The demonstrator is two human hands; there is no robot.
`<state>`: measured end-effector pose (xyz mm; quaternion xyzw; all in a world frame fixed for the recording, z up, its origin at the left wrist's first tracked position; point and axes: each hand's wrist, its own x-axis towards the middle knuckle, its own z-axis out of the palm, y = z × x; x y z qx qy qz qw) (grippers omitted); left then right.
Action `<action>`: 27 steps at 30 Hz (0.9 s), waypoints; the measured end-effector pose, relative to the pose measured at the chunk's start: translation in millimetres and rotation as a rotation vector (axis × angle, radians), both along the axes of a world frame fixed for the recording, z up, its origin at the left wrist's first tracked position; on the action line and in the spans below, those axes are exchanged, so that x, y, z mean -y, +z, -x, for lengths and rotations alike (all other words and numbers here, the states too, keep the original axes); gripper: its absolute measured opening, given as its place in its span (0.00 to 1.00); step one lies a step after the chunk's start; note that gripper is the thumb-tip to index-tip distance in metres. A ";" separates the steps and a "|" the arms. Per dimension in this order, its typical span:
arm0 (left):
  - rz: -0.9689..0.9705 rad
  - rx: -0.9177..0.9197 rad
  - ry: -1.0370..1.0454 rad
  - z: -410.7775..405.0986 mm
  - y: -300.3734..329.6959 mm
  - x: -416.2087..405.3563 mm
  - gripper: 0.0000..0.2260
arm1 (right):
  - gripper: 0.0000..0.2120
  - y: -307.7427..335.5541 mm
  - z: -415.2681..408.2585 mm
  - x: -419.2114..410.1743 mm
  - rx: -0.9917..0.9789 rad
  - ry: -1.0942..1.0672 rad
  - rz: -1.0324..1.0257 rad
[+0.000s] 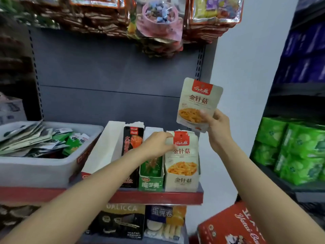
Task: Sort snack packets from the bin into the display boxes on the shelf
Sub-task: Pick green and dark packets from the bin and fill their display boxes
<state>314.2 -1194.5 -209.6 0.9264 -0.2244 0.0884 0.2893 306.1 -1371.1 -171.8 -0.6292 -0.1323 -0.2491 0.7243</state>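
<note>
Nearest, at bottom right, a red carton (233, 226) with white script, and below the shelf's red edge (158, 197) a dark wafer box (119, 222) beside a blue-and-yellow egg-roll pack (164, 221). Reaching in from lower left, the left hand (156, 144), fingers (168, 135) curled over the top of the cream mushroom packets (182, 152) standing in the rightmost display box (182, 182), thumb against their front face. Just left of that, a green display box (151, 184), then a black display box (131, 152) with red-and-black packets, then a white empty-looking box (103, 152). Further left on the same shelf, the grey bin (35, 171), heaped with green, white and silver snack packets (44, 140). Raised at right, above the rightmost display box, the right hand (217, 125), pinching the lower corner of a single cream packet (197, 103), upright, slightly tilted, with thumb (204, 115) on its front. Behind, grey back panel (114, 73); overhead, hanging snack bags (158, 20). Far right, green packs (295, 148) on another shelf.
</note>
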 end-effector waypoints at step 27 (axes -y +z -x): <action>-0.082 0.261 -0.035 9.7 -12.6 -1.5 0.19 | 0.03 -26.7 -21.0 24.7 -0.363 -0.050 0.643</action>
